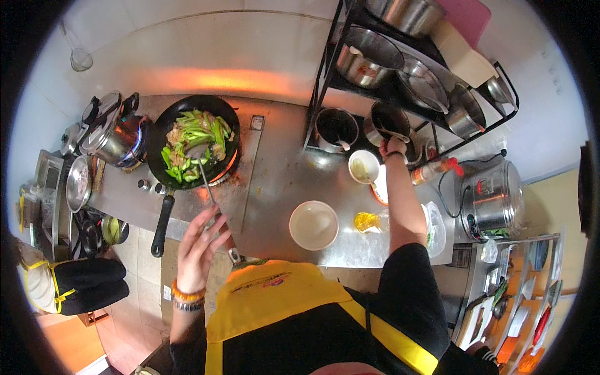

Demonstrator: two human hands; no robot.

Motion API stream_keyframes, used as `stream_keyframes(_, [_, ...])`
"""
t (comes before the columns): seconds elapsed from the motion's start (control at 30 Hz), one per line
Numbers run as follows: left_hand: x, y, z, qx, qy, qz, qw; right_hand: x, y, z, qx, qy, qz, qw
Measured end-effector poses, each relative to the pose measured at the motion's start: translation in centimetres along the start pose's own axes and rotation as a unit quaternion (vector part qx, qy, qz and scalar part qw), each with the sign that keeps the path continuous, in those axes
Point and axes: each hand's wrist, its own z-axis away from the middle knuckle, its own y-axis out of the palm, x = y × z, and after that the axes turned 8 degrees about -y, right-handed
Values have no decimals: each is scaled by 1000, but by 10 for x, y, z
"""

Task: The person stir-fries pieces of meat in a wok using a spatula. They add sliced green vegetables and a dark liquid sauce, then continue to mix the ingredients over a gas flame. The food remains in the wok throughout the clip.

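My left hand [202, 241] has its fingers spread beside the handle of a wok spatula [219, 220]; whether they touch it is unclear. The spatula's metal end rests among sliced green vegetables and meat [199, 136] in a black wok [159, 136], over a glowing burner on the left. Farther right, my right hand [393, 146] is at a metal pot [372, 126] on the rack's lowest shelf. Its fingers are closed on the handle of a spoon-like utensil [399, 137] that leans in this pot. The utensil's lower end is hard to make out.
A pale bowl [313, 225] stands on the steel counter [276, 178]. Near my right arm are a white cup [363, 167], an oil bottle [368, 222] and a red-capped bottle [429, 172]. A black rack [323, 89] carries several pots. The wok handle [162, 227] overhangs the front edge.
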Motion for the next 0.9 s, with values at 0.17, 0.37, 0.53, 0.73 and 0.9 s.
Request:
stream_keyframes(0.17, [2,-3,-44,112,-30,-23,993,24,-39,80,65,-32,87,994])
stream_keyframes(0.37, [35,-10,-105,301,-117,53,945,36,-40,214,216,-47,165,961])
stream_keyframes(0.53, [35,-22,-104,322,-32,-245,914,28,6,322,303,-7,217,928])
stream_keyframes(0.73, [-24,-61,-58,139,-180,57,972,2,70,405,421,6,206,883])
stream_keyframes(0.9, [-56,-98,-43,9,-176,94,980,-22,123,429,462,-223,291,808])
